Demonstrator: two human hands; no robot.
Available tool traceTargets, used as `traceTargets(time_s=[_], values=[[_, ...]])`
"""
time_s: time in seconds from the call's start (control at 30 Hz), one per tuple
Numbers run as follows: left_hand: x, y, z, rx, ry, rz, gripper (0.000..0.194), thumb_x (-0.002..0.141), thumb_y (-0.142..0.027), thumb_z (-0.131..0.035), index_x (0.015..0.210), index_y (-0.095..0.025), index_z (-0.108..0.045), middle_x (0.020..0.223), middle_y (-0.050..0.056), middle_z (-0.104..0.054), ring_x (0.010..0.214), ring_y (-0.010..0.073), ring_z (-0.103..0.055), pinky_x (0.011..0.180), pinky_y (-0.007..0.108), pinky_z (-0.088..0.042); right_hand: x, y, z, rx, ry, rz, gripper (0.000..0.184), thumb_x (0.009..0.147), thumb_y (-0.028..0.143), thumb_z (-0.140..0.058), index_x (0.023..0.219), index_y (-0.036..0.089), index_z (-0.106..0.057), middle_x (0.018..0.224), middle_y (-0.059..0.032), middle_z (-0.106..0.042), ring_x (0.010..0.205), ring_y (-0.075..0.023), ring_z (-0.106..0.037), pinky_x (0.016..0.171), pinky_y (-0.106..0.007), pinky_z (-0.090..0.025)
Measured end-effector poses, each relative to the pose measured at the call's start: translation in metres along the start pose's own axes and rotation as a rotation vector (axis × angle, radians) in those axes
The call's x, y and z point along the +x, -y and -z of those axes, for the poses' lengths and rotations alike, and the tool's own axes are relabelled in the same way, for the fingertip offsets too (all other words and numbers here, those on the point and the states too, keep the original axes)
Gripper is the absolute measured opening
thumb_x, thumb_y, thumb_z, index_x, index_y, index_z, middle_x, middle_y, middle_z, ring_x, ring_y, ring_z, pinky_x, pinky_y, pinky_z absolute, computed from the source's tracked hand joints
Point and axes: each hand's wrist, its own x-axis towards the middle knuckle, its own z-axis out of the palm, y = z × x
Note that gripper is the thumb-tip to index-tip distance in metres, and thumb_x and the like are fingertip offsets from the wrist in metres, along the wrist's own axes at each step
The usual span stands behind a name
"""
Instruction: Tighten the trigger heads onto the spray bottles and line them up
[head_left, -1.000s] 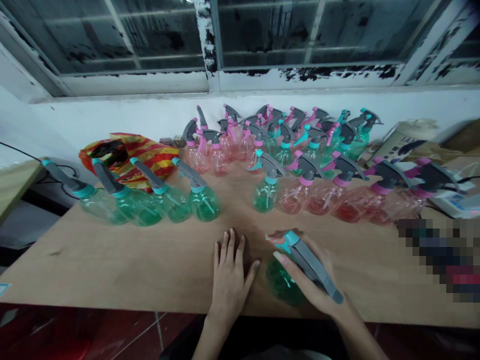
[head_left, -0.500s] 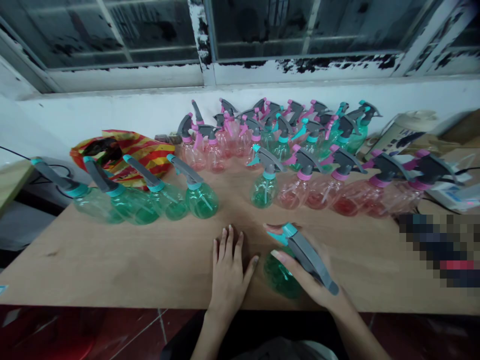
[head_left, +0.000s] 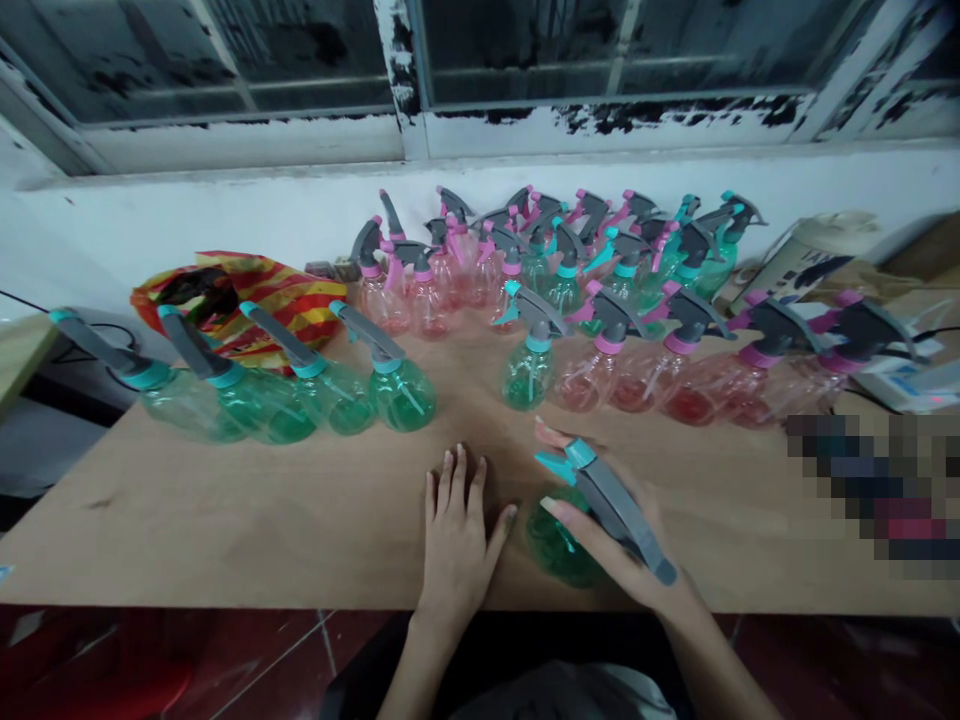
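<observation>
From the head view, the right hand (head_left: 616, 562) has its grip closed around the neck of a green spray bottle (head_left: 556, 535), thumb on the near side and fingers beyond. The bottle is at the near edge of the counter (head_left: 262, 540), right of centre; holding it at the neck probably keeps the top-heavy sprayer steady. The sprayer head hides part of the fingers, so I can't quite tell whether any touches the trigger. The left hand (head_left: 455, 550) lies flat and empty, fingers slightly spread, perhaps just for support.

Four green bottles (head_left: 403, 395) line up on the left. On the right, one green bottle (head_left: 529, 378) leads a row of four pink ones (head_left: 585, 382), seemingly spaced for easy reach. A mixed cluster (head_left: 427, 308) crowds the far side. The wooden counter meets a white wall (head_left: 262, 215) under a window (head_left: 315, 60); a striped bag (head_left: 304, 300) sits far left, with red floor tiles (head_left: 259, 655) below.
</observation>
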Motion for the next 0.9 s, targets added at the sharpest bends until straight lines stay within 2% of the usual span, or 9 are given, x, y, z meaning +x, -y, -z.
traceTargets(time_s=[0.17, 0.3, 0.47, 0.57, 0.63, 0.73, 0.9], values=[[0.001, -0.001, 0.001, 0.0, 0.006, -0.004, 0.054, 0.098, -0.042, -0.043, 0.141, -0.009, -0.042, 0.152, 0.022, -0.035, 0.142, 0.0334, -0.03, 0.112, 0.057, -0.028, 0.003, 0.002, 0.0, -0.061, -0.005, 0.029, 0.043, 0.086, 0.024, -0.063, 0.128, 0.03, -0.055, 0.137, -0.0061, -0.058, 0.126, -0.0274, -0.056, 0.104, -0.046, -0.048], [0.002, -0.001, 0.002, 0.007, 0.025, -0.008, 0.055, 0.098, -0.042, -0.042, 0.142, -0.008, -0.04, 0.152, 0.022, -0.035, 0.143, 0.0334, -0.028, 0.112, 0.057, -0.028, 0.008, 0.006, -0.002, -0.149, 0.005, 0.086, 0.036, 0.088, 0.02, -0.058, 0.123, 0.03, -0.06, 0.122, -0.0054, -0.068, 0.117, -0.0261, -0.062, 0.1, -0.043, -0.051], [0.001, 0.0, 0.001, 0.001, 0.019, -0.009, 0.054, 0.098, -0.041, -0.042, 0.142, -0.009, -0.041, 0.151, 0.022, -0.037, 0.143, 0.0328, -0.028, 0.112, 0.056, -0.029, 0.014, 0.014, -0.007, -0.203, -0.019, 0.193, 0.02, 0.085, 0.027, -0.064, 0.105, 0.025, -0.064, 0.103, -0.0051, -0.074, 0.11, -0.0257, -0.066, 0.094, -0.04, -0.054], [0.001, 0.0, 0.001, 0.007, 0.001, -0.015, 0.054, 0.097, -0.04, -0.043, 0.141, -0.008, -0.041, 0.151, 0.022, -0.037, 0.143, 0.0333, -0.029, 0.111, 0.057, -0.03, 0.015, 0.014, -0.009, -0.204, -0.02, 0.191, 0.008, 0.086, 0.029, -0.062, 0.092, 0.023, -0.064, 0.091, -0.0039, -0.074, 0.09, -0.0223, -0.072, 0.08, -0.034, -0.058], [0.0, 0.0, 0.0, 0.015, -0.004, -0.022, 0.055, 0.097, -0.04, -0.044, 0.141, -0.008, -0.042, 0.151, 0.023, -0.037, 0.142, 0.0337, -0.029, 0.111, 0.057, -0.03, 0.016, 0.013, -0.01, -0.19, -0.015, 0.171, 0.006, 0.088, 0.029, -0.061, 0.088, 0.022, -0.063, 0.086, -0.0031, -0.073, 0.081, -0.0197, -0.072, 0.073, -0.031, -0.058], [0.0, 0.001, 0.0, 0.025, 0.002, -0.028, 0.054, 0.098, -0.041, -0.044, 0.141, -0.008, -0.042, 0.151, 0.023, -0.037, 0.143, 0.0339, -0.029, 0.111, 0.057, -0.03, 0.016, 0.011, -0.011, -0.166, -0.017, 0.17, 0.006, 0.088, 0.027, -0.061, 0.092, 0.023, -0.064, 0.089, -0.003, -0.073, 0.09, -0.0205, -0.072, 0.077, -0.031, -0.058], [0.001, 0.001, 0.0, 0.042, 0.002, -0.029, 0.054, 0.099, -0.04, -0.042, 0.141, -0.007, -0.041, 0.15, 0.024, -0.038, 0.142, 0.0343, -0.03, 0.111, 0.057, -0.03, 0.014, 0.013, -0.01, -0.139, 0.006, 0.169, 0.03, 0.087, 0.025, -0.063, 0.117, 0.024, -0.061, 0.114, -0.005, -0.071, 0.111, -0.0222, -0.066, 0.093, -0.035, -0.055]])
